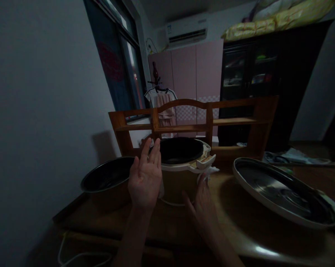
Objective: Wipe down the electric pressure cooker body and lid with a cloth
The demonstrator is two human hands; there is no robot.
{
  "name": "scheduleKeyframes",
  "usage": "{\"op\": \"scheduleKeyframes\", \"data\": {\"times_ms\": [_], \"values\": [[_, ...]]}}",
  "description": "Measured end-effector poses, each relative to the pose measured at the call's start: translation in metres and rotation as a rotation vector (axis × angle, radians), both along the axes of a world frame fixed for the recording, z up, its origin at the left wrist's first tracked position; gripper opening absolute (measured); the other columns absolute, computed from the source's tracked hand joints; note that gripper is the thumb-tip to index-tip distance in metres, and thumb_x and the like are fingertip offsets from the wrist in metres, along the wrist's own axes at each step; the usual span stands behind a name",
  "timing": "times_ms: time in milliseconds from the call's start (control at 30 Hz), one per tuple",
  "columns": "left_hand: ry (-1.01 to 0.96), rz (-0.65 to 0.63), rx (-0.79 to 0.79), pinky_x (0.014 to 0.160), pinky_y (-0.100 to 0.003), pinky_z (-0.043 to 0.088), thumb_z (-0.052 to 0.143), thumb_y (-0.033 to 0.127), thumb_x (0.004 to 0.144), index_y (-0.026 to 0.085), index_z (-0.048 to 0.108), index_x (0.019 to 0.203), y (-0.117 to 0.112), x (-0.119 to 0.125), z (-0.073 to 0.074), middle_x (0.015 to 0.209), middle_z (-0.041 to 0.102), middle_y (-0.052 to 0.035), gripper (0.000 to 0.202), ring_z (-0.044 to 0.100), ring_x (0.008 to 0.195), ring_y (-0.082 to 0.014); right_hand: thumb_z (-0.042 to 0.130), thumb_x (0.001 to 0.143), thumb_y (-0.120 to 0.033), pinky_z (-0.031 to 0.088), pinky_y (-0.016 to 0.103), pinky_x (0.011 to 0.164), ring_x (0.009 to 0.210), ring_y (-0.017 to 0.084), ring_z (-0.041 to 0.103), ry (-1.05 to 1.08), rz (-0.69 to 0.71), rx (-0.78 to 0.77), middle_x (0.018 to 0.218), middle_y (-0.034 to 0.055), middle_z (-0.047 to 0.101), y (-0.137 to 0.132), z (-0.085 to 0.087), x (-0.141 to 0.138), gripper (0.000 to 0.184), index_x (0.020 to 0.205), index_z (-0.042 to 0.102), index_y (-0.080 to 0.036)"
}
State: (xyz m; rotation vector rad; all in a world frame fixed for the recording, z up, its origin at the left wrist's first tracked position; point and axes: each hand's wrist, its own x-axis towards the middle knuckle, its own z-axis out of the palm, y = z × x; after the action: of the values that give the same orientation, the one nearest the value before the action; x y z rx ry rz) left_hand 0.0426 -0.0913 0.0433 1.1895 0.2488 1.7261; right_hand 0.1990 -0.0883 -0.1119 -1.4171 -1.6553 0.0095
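A rice cooker body point(175, 185) stands on the table in front of me, its lid off and its dark round inside facing up. My left hand point(146, 178) is raised at the cooker's left side, palm towards me and fingers stretched upward, with nothing in the palm. Low on the right side of the cooker is my right hand point(203, 205), its fingers at a crumpled white tissue point(211, 171) against the wall below the pale latch point(206, 161). Its thumb is spread towards the cooker's front.
Left of the cooker sits a dark inner pot point(111, 174). A large round lid point(281, 194) lies at the right, underside up. Behind stands a wooden shelf rack point(181, 128). A white cable point(84, 255) hangs at the lower left, near the wall point(45, 111).
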Motion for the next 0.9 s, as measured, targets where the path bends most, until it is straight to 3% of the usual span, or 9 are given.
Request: {"op": "scheduleKeyframes", "data": {"times_ms": [67, 167, 367, 567, 700, 800, 900], "values": [[-0.069, -0.072, -0.042, 0.128, -0.04, 0.015, 0.028, 0.059, 0.098, 0.025, 0.044, 0.148, 0.001, 0.001, 0.001, 0.155, 0.045, -0.0072, 0.063, 0.03, 0.151, -0.0205, 0.051, 0.098, -0.055, 0.029, 0.066, 0.116, 0.153, 0.042, 0.003, -0.052, -0.033, 0.046, 0.166, 0.0251, -0.004, 0.002, 0.007, -0.003, 0.102, 0.158, -0.015, -0.006], [-0.152, -0.104, -0.093, 0.127, -0.038, 0.018, 0.027, 0.062, 0.097, 0.024, 0.045, 0.148, 0.001, 0.002, 0.001, 0.156, 0.044, -0.0075, 0.066, 0.03, 0.151, -0.02, 0.054, 0.096, -0.054, 0.029, 0.067, 0.116, 0.153, 0.043, -0.002, -0.175, -0.012, 0.121, 0.166, 0.0233, -0.007, -0.003, 0.001, -0.015, 0.101, 0.16, -0.008, -0.006], [-0.194, -0.173, -0.11, 0.126, -0.039, 0.021, 0.024, 0.063, 0.098, 0.025, 0.044, 0.149, -0.005, 0.006, 0.002, 0.156, 0.045, -0.0068, 0.066, 0.032, 0.15, -0.0201, 0.061, 0.093, -0.036, 0.037, 0.062, 0.115, 0.153, 0.041, 0.009, -0.355, 0.057, 0.143, 0.167, 0.018, 0.009, -0.016, -0.029, -0.027, 0.092, 0.162, 0.004, -0.013], [-0.205, -0.22, -0.115, 0.126, -0.04, 0.02, 0.02, 0.064, 0.098, 0.026, 0.042, 0.15, -0.013, 0.01, 0.004, 0.156, 0.045, -0.0057, 0.068, 0.032, 0.15, -0.0202, 0.055, 0.095, -0.026, 0.044, 0.059, 0.112, 0.152, 0.039, 0.019, -0.347, 0.069, 0.171, 0.166, 0.0193, 0.013, -0.019, -0.027, -0.022, 0.086, 0.162, 0.003, -0.012], [-0.201, -0.225, -0.108, 0.126, -0.04, 0.018, 0.017, 0.066, 0.098, 0.028, 0.042, 0.15, -0.016, 0.011, 0.002, 0.157, 0.044, -0.0034, 0.069, 0.027, 0.152, -0.0193, 0.051, 0.098, -0.029, 0.047, 0.055, 0.11, 0.153, 0.037, 0.018, -0.33, 0.147, 0.269, 0.167, 0.019, 0.01, -0.05, 0.007, -0.023, 0.082, 0.161, 0.004, -0.008], [-0.215, -0.204, -0.111, 0.127, -0.039, 0.016, 0.015, 0.068, 0.097, 0.028, 0.042, 0.151, -0.018, 0.014, 0.0, 0.158, 0.042, -0.003, 0.072, 0.022, 0.154, -0.0193, 0.05, 0.097, -0.029, 0.04, 0.055, 0.116, 0.154, 0.036, 0.014, -0.25, 0.238, 0.38, 0.168, 0.0141, 0.008, -0.075, 0.053, -0.025, 0.08, 0.161, 0.007, -0.01], [-0.225, -0.219, -0.15, 0.127, -0.04, 0.017, 0.017, 0.072, 0.095, 0.031, 0.041, 0.151, -0.022, 0.019, -0.004, 0.159, 0.04, 0.0002, 0.073, 0.021, 0.154, -0.0202, 0.049, 0.098, -0.03, 0.034, 0.056, 0.12, 0.154, 0.035, 0.012, -0.19, 0.311, 0.442, 0.169, 0.0118, -0.001, -0.082, 0.097, -0.03, 0.079, 0.162, 0.005, -0.013]]}}
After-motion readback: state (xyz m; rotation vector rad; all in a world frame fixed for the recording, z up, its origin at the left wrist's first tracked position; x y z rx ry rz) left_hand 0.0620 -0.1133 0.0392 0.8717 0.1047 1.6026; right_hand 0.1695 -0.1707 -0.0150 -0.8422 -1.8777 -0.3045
